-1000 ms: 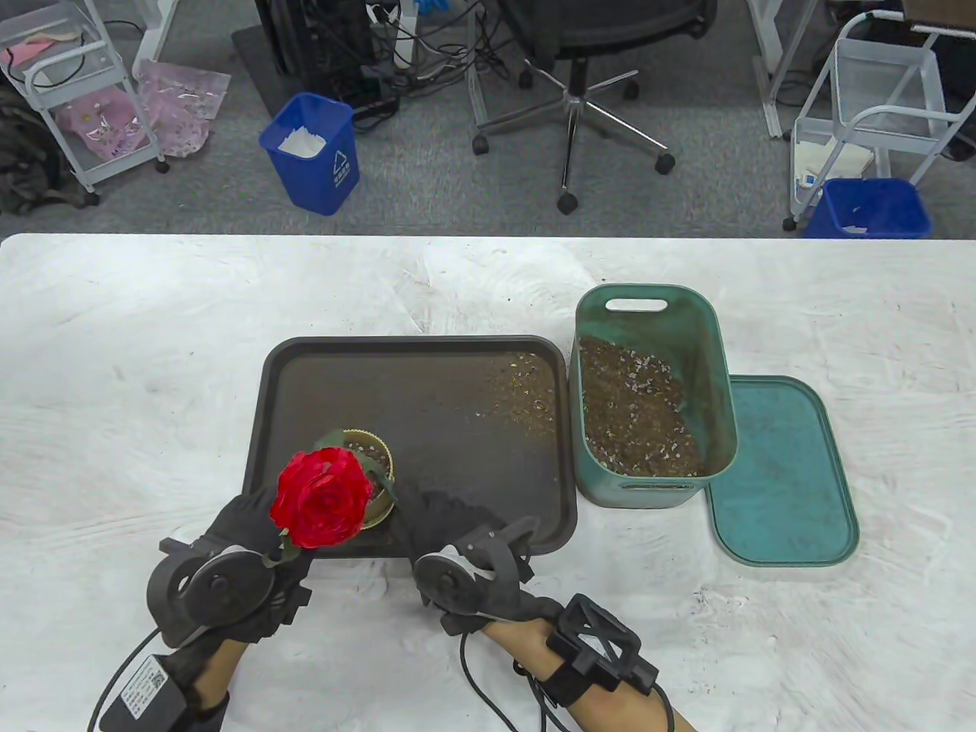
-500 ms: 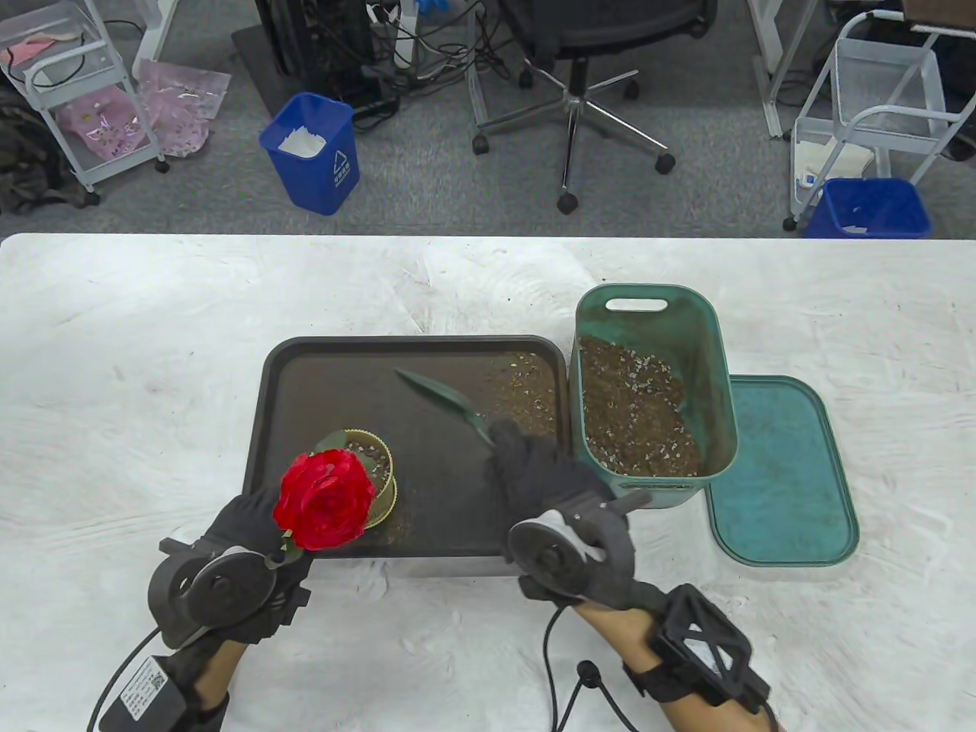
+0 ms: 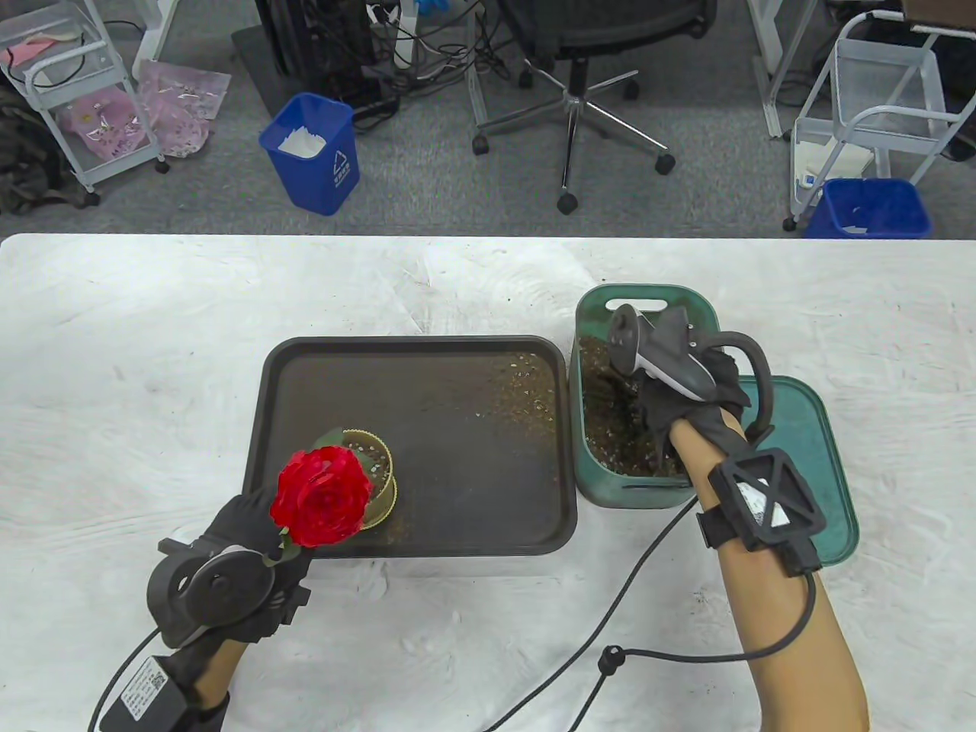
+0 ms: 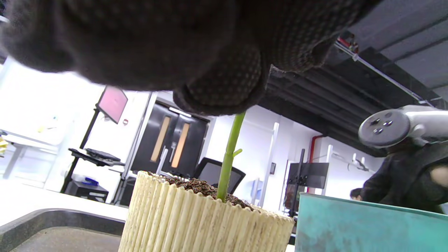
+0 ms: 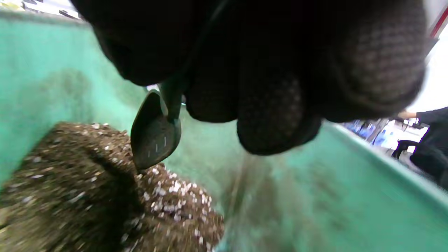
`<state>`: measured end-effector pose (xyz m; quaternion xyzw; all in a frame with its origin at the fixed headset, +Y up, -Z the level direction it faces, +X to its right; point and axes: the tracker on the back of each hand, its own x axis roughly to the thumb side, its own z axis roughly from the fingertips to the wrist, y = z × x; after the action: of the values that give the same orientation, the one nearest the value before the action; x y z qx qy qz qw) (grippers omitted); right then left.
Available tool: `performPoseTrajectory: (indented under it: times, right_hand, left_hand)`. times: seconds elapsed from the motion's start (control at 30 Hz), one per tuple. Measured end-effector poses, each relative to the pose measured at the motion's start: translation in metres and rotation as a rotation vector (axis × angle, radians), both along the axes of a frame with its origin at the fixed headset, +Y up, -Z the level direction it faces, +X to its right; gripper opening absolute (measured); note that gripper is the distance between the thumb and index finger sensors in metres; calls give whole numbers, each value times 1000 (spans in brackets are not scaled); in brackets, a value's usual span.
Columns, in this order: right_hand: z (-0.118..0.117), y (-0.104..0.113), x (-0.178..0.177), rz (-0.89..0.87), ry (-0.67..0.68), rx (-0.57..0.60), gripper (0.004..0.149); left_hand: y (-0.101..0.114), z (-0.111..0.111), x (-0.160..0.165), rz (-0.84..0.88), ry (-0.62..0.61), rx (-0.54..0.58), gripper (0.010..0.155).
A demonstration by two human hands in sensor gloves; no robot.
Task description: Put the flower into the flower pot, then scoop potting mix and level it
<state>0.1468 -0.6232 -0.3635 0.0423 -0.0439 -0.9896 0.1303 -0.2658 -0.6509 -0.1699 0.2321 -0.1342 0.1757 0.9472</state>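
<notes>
One red fabric-looking flower (image 3: 322,496) stands on a smooth green stem (image 4: 228,161) in one ribbed, cream flower pot (image 4: 196,224) holding crumbly potting mix (image 3: 610,412), at the near left of one dark rounded tray (image 3: 473,503) on the white tabletop (image 3: 152,366). The left hand (image 3: 244,534) pinches the stem just above the pot. The right hand (image 3: 686,389), fingers curled round one dull green scoop (image 5: 154,134), reaches into the one teal bin (image 3: 709,320), beside its flat teal lid (image 3: 823,457), scoop tip touching the speckled mix.

My table view evenly bright and sharp; right wrist view motion-blurred, gloves dark, backlit in both wrist views.
</notes>
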Motion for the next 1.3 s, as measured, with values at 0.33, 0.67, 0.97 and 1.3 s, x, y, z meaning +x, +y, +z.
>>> performPoseTrajectory:
  times: [0.33, 0.67, 0.97, 1.3]
  right_hand:
    - [-27, -26, -4, -3, -4, -63, 49]
    - [-35, -47, 37, -551, -334, -533, 54]
    - [-27, -55, 57, -1013, -461, -641, 55]
    - [10, -35, 79, -1341, -521, -530, 54]
  left_hand:
    - [0, 0, 0, -2, -10, -3, 44]
    - [0, 0, 0, -8, -11, -1, 44]
    - [0, 0, 0, -12, -11, -2, 44]
    - [0, 0, 1, -9, -8, -1, 44]
